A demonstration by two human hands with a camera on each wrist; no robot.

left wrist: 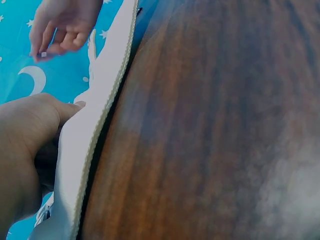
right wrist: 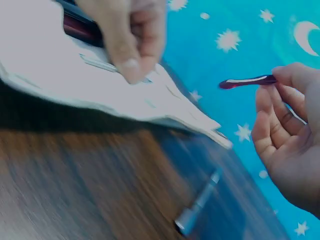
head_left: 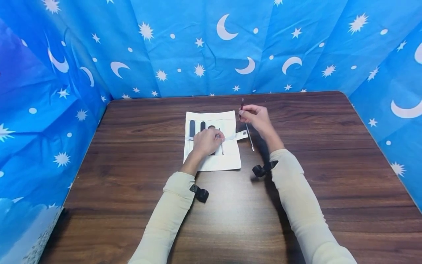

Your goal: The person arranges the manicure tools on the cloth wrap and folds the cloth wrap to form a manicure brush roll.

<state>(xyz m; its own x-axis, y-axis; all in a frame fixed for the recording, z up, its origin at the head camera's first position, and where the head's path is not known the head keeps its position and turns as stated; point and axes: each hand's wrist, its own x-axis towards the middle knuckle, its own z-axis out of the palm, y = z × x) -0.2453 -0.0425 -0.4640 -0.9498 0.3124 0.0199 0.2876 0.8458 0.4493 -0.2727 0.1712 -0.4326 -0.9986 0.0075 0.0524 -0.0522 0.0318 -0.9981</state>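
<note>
- No lettering, label, brand or number can be read in any view.
- The only signs are pictures: white crescent moons (head_left: pixel 225 29), stars (head_left: pixel 146 31) and dots (head_left: pixel 172 36) on the blue cloth (head_left: pixel 191 18) beyond the far edge of the table (head_left: pixel 115 183) and along its left and right edges.
- The snap (head_left: pixel 244 134) at the right edge of the white case (head_left: pixel 227 163) is too small to read.

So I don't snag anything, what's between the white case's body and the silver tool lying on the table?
The head view shows the snap strap of the white case jutting into that gap, toward the silver tool.
</note>
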